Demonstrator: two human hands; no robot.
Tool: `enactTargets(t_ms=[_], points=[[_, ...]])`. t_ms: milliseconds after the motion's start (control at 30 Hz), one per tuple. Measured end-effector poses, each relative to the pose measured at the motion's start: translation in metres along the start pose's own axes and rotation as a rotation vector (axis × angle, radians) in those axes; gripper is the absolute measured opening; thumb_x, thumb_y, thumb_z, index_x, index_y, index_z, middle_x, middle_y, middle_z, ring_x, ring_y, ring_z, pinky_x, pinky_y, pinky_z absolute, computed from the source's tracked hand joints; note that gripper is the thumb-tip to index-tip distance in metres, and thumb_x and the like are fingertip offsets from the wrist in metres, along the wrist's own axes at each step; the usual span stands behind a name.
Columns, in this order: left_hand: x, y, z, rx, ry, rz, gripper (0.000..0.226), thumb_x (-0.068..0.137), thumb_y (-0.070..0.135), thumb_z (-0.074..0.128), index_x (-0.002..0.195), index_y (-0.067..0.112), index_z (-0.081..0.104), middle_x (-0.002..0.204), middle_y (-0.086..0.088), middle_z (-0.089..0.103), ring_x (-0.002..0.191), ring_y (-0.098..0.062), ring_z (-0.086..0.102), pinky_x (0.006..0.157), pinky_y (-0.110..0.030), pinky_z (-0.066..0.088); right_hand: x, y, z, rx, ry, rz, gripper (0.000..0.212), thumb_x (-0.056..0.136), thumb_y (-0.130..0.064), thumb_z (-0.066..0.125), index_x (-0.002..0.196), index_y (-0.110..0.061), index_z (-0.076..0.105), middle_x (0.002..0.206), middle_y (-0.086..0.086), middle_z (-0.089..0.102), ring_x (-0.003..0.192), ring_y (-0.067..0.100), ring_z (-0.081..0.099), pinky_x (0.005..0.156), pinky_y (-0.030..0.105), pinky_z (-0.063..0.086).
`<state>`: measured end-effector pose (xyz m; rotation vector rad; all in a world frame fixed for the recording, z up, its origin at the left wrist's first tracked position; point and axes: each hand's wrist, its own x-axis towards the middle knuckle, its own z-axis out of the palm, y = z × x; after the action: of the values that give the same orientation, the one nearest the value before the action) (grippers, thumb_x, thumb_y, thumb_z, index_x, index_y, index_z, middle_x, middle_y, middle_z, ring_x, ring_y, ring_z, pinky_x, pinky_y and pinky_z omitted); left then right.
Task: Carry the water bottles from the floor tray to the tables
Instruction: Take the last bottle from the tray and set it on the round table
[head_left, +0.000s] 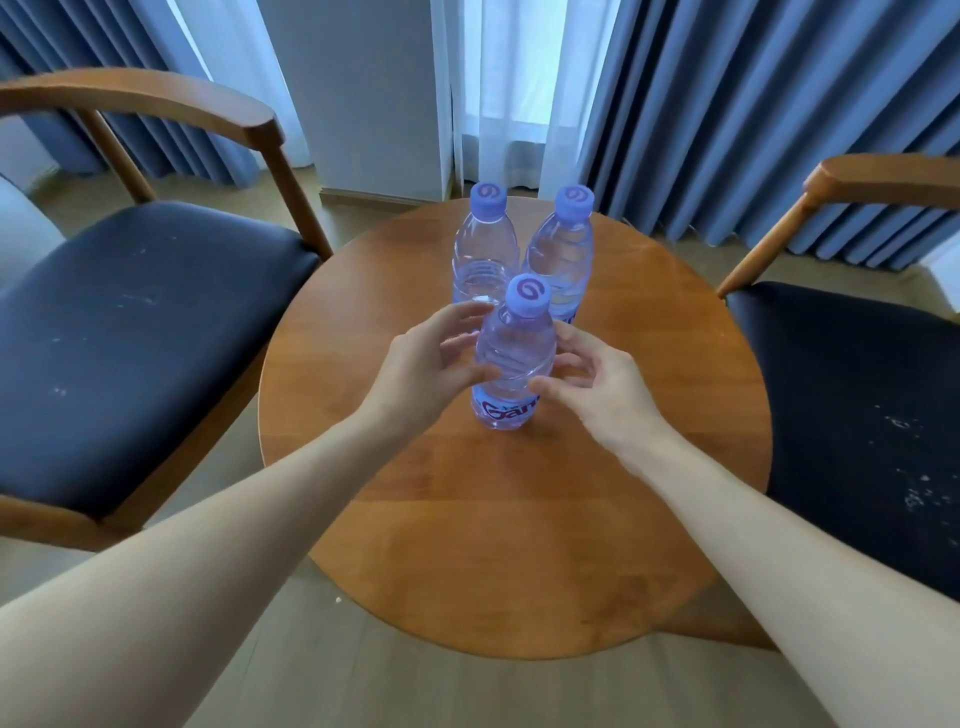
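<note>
Water bottle (514, 358) stands near the round table's (649, 364) centre, left hand (431, 364) and right hand (597, 389) loosely cupping it; a careless release could topple it into the two bottles (485, 249) just behind.

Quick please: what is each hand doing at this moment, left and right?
Left hand: fingers curled round the near bottle standing on the table, holding it.
Right hand: fingers also curled round the near bottle, from the other side.
</note>
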<state>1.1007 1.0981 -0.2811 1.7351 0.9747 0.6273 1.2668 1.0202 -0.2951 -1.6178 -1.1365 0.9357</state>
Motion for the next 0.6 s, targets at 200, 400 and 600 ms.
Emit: enactTargets(t_ms=[200, 400, 600], points=[[-0.003, -0.020, -0.010, 0.115, -0.078, -0.135, 0.076, 0.070, 0.018, 0.080, 0.134, 0.033, 0.041, 0.123, 0.006, 0.053, 0.101, -0.007, 0.059, 0.087, -0.017, 0.043, -0.001, 0.006, 0.000, 0.016, -0.044, 0.078, 0.075, 0.076, -0.007, 0.074, 0.139, -0.030, 0.038, 0.134, -0.008, 0.051, 0.120, 0.013, 0.052, 0.105, 0.035, 0.040], [-0.011, -0.047, -0.006, 0.124, -0.107, -0.180, 0.080, 0.071, 0.014, 0.079, 0.136, 0.034, 0.039, 0.124, 0.004, 0.055, 0.105, -0.009, 0.061, 0.092, -0.020, 0.045, -0.011, 0.038, 0.004, 0.007, -0.065, 0.221, 0.095, 0.070, -0.002, 0.078, 0.146, -0.023, 0.025, 0.144, 0.005, 0.040, 0.124, 0.015, 0.048, 0.100, 0.025, 0.036], [-0.012, -0.067, 0.013, 0.051, -0.032, -0.183, 0.069, 0.074, 0.007, 0.076, 0.130, 0.035, 0.047, 0.120, 0.002, 0.061, 0.096, -0.004, 0.064, 0.085, -0.015, 0.051, -0.008, 0.057, 0.017, -0.006, 0.011, 0.188, 0.081, 0.069, -0.001, 0.078, 0.137, -0.028, 0.042, 0.124, -0.004, 0.057, 0.109, 0.014, 0.059, 0.094, 0.026, 0.045]])
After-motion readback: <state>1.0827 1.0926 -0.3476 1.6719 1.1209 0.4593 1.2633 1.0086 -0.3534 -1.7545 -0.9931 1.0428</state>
